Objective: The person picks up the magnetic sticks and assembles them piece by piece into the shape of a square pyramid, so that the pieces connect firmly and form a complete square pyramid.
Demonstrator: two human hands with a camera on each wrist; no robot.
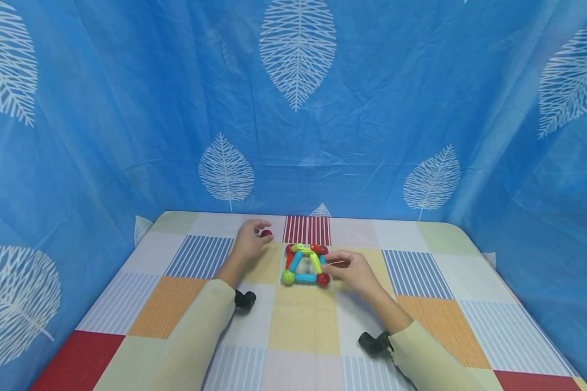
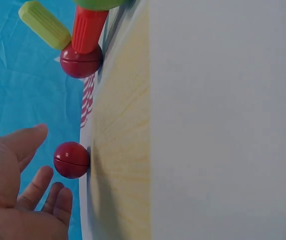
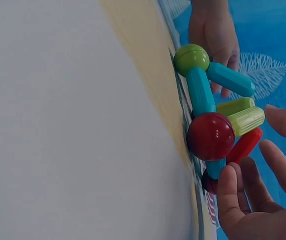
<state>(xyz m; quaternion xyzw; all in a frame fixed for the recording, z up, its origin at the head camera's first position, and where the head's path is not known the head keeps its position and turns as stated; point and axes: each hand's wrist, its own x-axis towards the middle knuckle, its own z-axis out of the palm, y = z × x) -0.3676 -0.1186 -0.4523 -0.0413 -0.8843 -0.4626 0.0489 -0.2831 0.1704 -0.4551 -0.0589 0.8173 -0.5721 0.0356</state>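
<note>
My left hand (image 1: 251, 240) is spread around a loose red ball (image 2: 71, 160) on the tablecloth, left of a toy frame. In the left wrist view, thumb and fingers stand apart on either side of the ball. The frame is built of short coloured rods and balls: a blue rod (image 1: 305, 278) joins a green ball (image 1: 288, 277) and a red ball (image 3: 211, 136) at the front. Other blue, yellow-green and red rods lean upward from its corners. At its right side is my right hand (image 1: 354, 271), fingers loosely bent, fingertips right at the rods.
A patchwork tablecloth (image 1: 303, 315) covers the table. Blue curtains (image 1: 352, 136) with white leaf prints hang behind it and at both sides. Each wrist carries a black camera (image 1: 245, 300).
</note>
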